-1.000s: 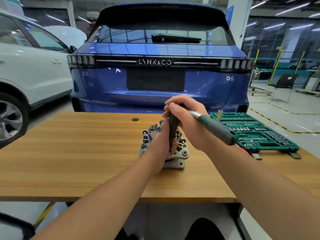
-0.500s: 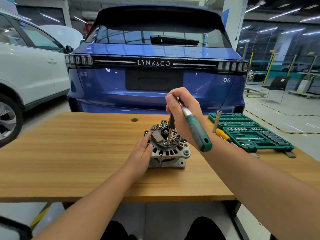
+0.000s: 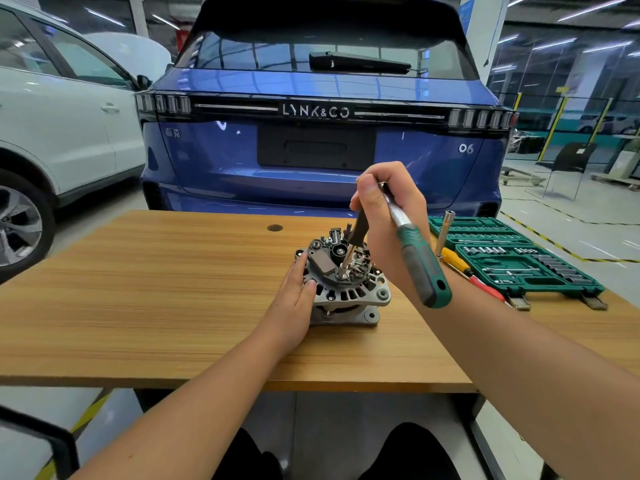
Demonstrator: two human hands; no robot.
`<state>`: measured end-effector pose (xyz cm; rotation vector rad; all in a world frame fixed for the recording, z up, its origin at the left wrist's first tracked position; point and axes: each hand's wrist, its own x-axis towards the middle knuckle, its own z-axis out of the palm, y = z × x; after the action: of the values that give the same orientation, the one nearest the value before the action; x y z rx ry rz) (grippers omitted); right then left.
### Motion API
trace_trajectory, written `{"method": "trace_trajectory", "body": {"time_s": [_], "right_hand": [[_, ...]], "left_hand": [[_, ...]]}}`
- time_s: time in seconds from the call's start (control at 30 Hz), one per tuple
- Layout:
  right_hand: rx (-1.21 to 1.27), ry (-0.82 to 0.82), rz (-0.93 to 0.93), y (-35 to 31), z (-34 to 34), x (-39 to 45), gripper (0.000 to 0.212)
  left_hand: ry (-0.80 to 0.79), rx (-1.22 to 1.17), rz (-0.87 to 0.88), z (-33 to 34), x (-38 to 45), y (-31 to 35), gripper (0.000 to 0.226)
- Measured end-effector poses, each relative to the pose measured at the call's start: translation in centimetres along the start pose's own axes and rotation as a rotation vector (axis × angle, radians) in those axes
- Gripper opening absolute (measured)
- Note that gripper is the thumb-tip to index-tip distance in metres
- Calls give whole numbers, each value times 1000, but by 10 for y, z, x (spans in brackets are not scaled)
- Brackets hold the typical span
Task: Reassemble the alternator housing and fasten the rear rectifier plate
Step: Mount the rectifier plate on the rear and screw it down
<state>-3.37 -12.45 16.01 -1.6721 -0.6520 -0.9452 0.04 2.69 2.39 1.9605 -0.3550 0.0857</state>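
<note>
We have one alternator (image 3: 346, 285) standing rear-up near the middle of the bench (image 3: 138, 289). Our left hand (image 3: 294, 299) lies against its housing at nine o'clock, fingers fairly straight, steadying rather than gripping. Our right hand (image 3: 388, 230) is curled around the head of one ratchet (image 3: 420, 261), its green handle trailing toward five o'clock, with the extension and socket (image 3: 343, 271) seated on a fastener of the rectifier plate (image 3: 325, 263).

The risk, as we judge it: the extension leans (not quite square to the plate), so the socket could slip off and round the fastener or cross-thread it; with only a flat palm bracing, the alternator might twist or tip.

At three o'clock sit one green socket case (image 3: 519, 265), one loose upright socket (image 3: 445, 233) and one yellow-and-red screwdriver (image 3: 467, 271). Two cars stand beyond the bench.
</note>
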Motion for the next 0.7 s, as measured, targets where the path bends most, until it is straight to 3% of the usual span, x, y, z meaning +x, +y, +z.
{"method": "trace_trajectory", "body": {"time_s": [0.2, 0.7], "right_hand": [[-35, -58, -9, 1, 0, -3, 11], [-41, 25, -67, 4, 0, -7, 10]], "left_hand": [[19, -12, -8, 6, -2, 5, 57], [45, -31, -15, 11, -3, 5, 56]]}}
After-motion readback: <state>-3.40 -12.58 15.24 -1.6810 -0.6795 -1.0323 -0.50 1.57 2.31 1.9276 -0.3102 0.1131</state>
